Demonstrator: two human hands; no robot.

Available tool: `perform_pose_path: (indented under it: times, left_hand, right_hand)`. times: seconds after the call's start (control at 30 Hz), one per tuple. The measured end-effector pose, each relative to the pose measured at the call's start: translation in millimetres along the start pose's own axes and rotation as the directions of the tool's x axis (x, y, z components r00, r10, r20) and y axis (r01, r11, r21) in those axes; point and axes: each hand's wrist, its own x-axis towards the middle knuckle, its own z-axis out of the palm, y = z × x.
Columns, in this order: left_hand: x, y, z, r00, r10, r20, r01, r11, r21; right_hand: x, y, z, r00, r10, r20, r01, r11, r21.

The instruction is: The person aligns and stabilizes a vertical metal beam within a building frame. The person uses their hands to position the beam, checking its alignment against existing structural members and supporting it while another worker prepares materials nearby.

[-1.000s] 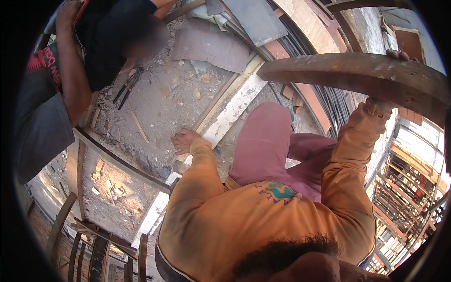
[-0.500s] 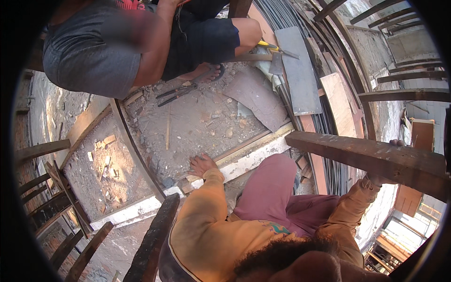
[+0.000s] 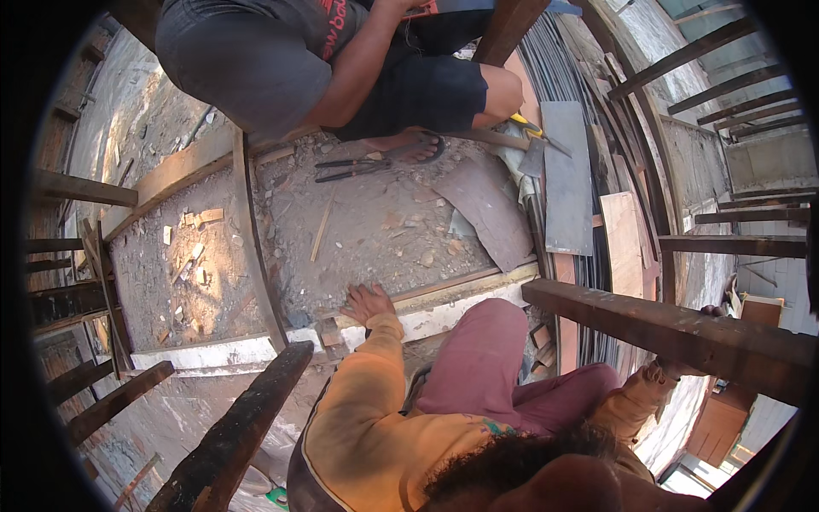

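Note:
My left hand point(image 3: 369, 304) lies with its fingers stretched out at the edge of a wood-topped, white-sided ledge point(image 3: 426, 319), beside the dusty rubble. On the right, my right hand point(image 3: 680, 369) is wrapped round a thick dark wooden beam point(image 3: 648, 328). Its fingertips show over the beam's far side, while the beam covers the rest of the fingers. Across from me, a seated person in a grey shirt point(image 3: 247, 72) and dark shorts holds something reddish point(image 3: 420, 10), partly cut off by the top edge.
Long-handled cutters point(image 3: 350, 169) lie by the person's sandalled foot. A hatchet point(image 3: 531, 158) and a yellow-handled tool point(image 3: 529, 126) rest near a grey board point(image 3: 567, 192). Thin dark rods point(image 3: 550, 64) run behind. At lower left a dark timber point(image 3: 235, 435) slants upward; wood scraps point(image 3: 200, 256) litter the ground.
My view has shifted, so the person and tools appear farther right and lower. Both hands keep their places on the ledge and beam. A green object now shows at the bottom edge.

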Motion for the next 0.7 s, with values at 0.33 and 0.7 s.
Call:
perform_pose_path:
  times: [0.33,0.7]
  left_hand:
    - [2,-4,5,1.000,0.013,0.029,-0.015,0.999,0.050]
    - [1,-4,3,0.999,0.024,-0.025,-0.023,0.999,0.038]
  right_hand:
    - [7,0,17,0.985,-0.115,-0.130,0.030,0.851,-0.525]
    - [3,5,24,0.984,-0.166,-0.071,0.139,0.948,-0.285]
